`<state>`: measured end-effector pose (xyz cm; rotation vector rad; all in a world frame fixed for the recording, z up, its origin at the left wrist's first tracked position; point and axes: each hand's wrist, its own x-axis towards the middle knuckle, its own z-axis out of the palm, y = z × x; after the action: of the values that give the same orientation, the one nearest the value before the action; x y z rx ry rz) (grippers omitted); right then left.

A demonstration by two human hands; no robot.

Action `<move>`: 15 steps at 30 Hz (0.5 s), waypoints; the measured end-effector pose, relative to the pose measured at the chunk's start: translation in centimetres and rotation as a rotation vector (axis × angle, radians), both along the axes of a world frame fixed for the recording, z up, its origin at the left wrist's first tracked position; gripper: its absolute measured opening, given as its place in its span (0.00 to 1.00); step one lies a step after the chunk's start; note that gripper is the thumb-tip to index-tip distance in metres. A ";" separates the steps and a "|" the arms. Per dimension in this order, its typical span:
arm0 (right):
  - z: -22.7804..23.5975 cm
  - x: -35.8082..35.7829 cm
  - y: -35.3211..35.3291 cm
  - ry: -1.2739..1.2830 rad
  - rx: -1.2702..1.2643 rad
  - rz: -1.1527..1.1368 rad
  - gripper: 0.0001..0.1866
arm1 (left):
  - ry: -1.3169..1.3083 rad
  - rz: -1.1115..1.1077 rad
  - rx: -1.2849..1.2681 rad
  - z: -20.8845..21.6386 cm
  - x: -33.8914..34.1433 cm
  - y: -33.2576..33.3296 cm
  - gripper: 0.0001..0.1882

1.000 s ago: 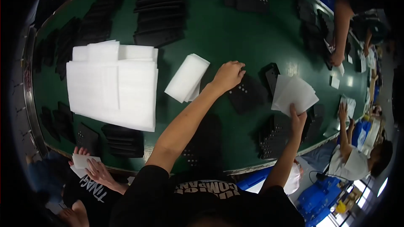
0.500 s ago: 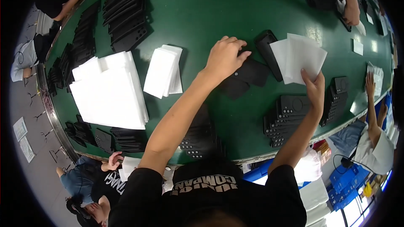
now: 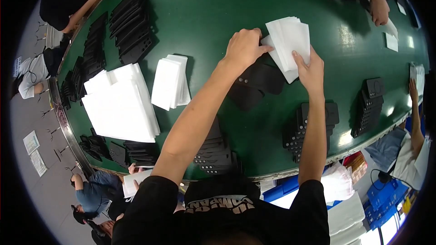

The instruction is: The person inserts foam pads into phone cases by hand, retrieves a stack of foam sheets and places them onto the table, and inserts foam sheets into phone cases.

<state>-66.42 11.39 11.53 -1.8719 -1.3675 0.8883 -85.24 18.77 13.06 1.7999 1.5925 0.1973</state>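
Observation:
My right hand grips a small fanned stack of thin white sheets or sleeves, thumb on top. At their left edge my left hand is closed, its thumb against a sheet's corner; whatever its curled fingers hold is hidden. Just below the hands, dark flat cases or panels lie overlapping on the green table. Left of my forearm sits a smaller pile of white sheets, with a larger white stack beyond it.
Stacks of black cases with round holes stand near the front edge, under my right forearm, at right and far left. A co-worker's hand works at far right. Other people sit around the table.
My right hand has brought the white sheets leftward, up against my left hand. The long black case that lay between my hands is no longer visible.

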 end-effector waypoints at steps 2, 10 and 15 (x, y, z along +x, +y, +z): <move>-0.7 -0.3 -0.5 0.028 0.039 -0.059 0.19 | 0.034 -0.111 -0.078 0.0 0.3 0.5 0.15; 2.3 5.5 -0.8 0.530 0.145 -0.357 0.15 | -0.362 -0.313 0.059 -1.1 -5.1 1.4 0.16; -2.0 2.8 -1.4 0.133 0.035 -0.109 0.19 | -0.220 -0.244 -0.130 -0.4 -1.8 1.0 0.12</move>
<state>-63.66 9.97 9.51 -1.8085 -1.1827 0.9106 -87.05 19.76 12.66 1.7850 1.1956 0.1674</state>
